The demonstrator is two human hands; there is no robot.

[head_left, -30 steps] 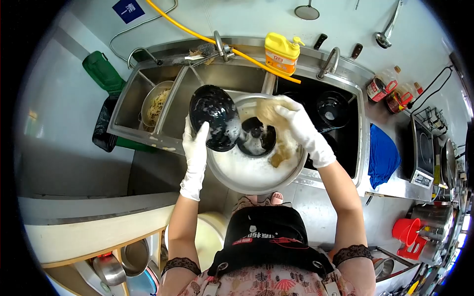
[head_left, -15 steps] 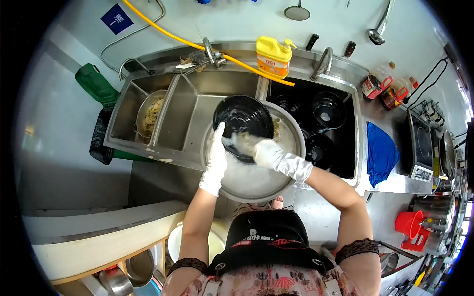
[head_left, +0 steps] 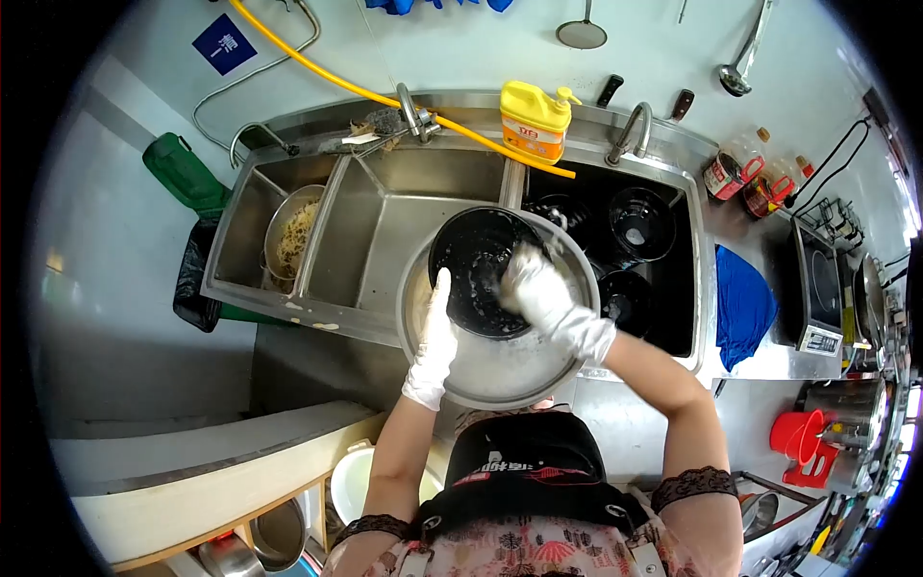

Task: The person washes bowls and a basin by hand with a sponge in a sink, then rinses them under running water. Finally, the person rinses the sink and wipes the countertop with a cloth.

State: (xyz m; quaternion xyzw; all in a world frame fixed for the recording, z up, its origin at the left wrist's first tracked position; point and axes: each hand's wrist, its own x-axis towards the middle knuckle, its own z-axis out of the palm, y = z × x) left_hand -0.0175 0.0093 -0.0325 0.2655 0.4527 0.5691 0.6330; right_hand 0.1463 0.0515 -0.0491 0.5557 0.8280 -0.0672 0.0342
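Observation:
Tilted over a wide metal basin (head_left: 481,370) is a black bowl (head_left: 471,279) with suds inside. My left hand (head_left: 436,341), in a white glove, grips its lower left rim, thumb upward. My right hand (head_left: 548,298), gloved too, is closed at the bowl's right inner side; it is blurred, and a pale, foamy thing under its fingers cannot be made out clearly. The basin holds cloudy water and rests over the edge of the middle sink (head_left: 389,207). More black bowls (head_left: 642,223) lie in the right sink.
A strainer pan (head_left: 291,236) with food scraps sits in the left sink. Behind the sinks stand a yellow detergent jug (head_left: 535,120), a faucet (head_left: 411,111) and a yellow hose (head_left: 336,69). A blue cloth (head_left: 742,308) lies on the right counter beside an induction cooker (head_left: 822,279).
The black bowl has shifted slightly right and down with my left hand. My right hand has moved right and up along its inside. The view has shifted a little.

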